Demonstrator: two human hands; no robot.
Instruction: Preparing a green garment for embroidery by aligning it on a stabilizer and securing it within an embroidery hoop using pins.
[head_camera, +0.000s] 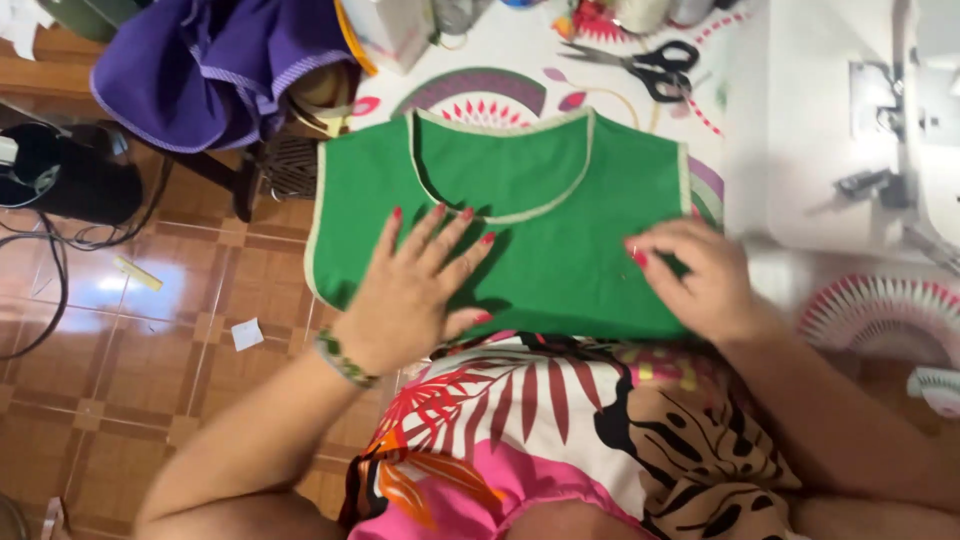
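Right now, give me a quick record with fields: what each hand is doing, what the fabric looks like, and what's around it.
left hand: flat, fingers spread, pressing the green piece
right hand: curled on the piece's right side
green piece: flat on the table, pale trim, curved neckline
scissors: beyond the piece, untouched
sewing machine: white, at right
purple cloth: heaped at upper left

We press our left hand (415, 290) flat on the green cloth (520, 220). Our right hand (695, 275) pinches its edge. Black scissors (650, 65) lie on the table (520, 50) behind.
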